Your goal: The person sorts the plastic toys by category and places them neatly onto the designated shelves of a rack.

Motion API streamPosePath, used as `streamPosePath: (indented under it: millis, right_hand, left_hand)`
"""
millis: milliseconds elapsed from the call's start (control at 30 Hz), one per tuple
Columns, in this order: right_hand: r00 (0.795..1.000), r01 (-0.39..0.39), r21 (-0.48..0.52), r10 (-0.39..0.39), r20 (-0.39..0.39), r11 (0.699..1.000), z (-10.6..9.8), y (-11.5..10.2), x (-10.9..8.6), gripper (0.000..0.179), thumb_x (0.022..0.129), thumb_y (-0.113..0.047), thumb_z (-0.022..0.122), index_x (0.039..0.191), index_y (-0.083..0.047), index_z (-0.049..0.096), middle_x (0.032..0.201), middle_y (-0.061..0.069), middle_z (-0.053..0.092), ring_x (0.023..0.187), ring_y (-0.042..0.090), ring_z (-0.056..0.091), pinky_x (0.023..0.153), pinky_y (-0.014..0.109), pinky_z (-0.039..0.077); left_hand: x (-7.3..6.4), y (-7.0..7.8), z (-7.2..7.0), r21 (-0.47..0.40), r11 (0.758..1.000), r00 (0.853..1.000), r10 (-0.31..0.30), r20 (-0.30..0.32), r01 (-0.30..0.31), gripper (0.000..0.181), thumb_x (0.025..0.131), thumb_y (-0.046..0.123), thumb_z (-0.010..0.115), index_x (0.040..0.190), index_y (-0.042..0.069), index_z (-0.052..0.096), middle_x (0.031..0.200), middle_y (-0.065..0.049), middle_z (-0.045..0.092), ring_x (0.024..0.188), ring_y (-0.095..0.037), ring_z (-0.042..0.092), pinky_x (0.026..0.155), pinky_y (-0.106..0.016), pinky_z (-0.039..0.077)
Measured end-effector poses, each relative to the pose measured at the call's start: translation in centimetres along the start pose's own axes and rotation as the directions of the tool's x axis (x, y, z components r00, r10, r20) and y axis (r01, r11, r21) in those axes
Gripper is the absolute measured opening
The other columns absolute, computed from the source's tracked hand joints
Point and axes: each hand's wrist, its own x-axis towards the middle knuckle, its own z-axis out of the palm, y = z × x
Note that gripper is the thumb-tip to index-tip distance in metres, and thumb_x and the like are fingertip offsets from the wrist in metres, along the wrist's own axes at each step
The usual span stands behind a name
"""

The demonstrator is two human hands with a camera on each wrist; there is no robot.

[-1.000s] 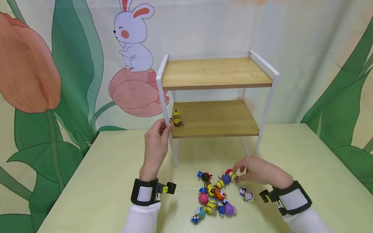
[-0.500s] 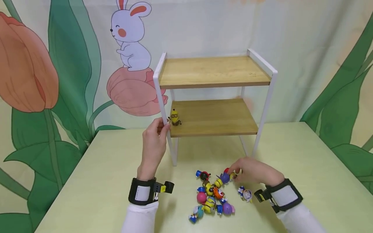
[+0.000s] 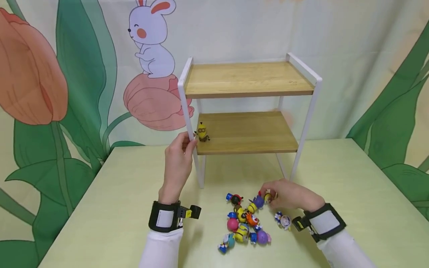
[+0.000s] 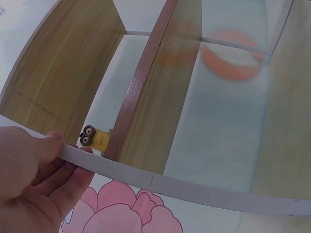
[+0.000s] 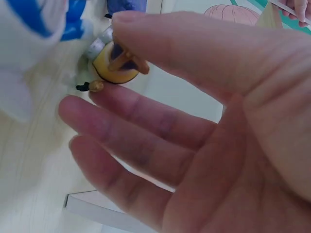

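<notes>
Right hand [image 3: 289, 194] has shifted left in frame, fingers parted around yellow figure [image 5: 114, 74], contact unclear; left hand [image 3: 177, 162] grips rack [image 3: 249, 85]. Probably light, stiff, slick: pinch body.

The right hand [image 5: 214, 153] spreads its thumb and fingers about a small yellow figure [image 5: 114, 68] with brown limbs, on the pale desk [image 5: 29, 165] in from its edge. Contact is unclear. Nearby are a blurred white-and-blue figure [image 5: 36, 43] and part of a purplish-blue one [image 5: 126, 6]. A white bar [image 5: 97, 201] runs below the fingers. Beyond, the left hand [image 5: 297, 8] touches a white shelf frame [image 5: 289, 10].
</notes>
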Motion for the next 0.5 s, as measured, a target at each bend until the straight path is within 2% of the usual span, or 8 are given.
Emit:
streamPosePath:
  millis: [267,500]
  right_hand:
    - [0.999,0.015,-0.067,-0.017,-0.039,0.998,-0.28,0.06,-0.06,0.035,0.081,0.007,0.07,0.111,-0.01,0.067,0.099,0.002,0.066,0.085,0.018,0.057,0.076,0.038,0.05]
    - [0.993,0.08,-0.129,-0.089,-0.071,0.988,-0.57,0.19,-0.1,0.027,0.088,0.006,0.064,0.112,-0.005,0.068,0.109,0.007,0.069,0.098,0.024,0.064,0.082,0.039,0.053]
  left_hand:
    - [0.18,-0.02,0.1,-0.003,1.0,1.0,-0.003,0.003,0.003,0.019,0.095,0.005,0.062,0.111,-0.005,0.062,0.092,-0.012,0.064,0.077,-0.023,0.058,0.07,-0.035,0.052]
    - [0.24,0.1,0.18,0.002,1.0,1.0,-0.005,-0.004,0.005,0.019,0.095,0.005,0.062,0.111,-0.005,0.062,0.092,-0.013,0.065,0.077,-0.023,0.059,0.07,-0.035,0.052]
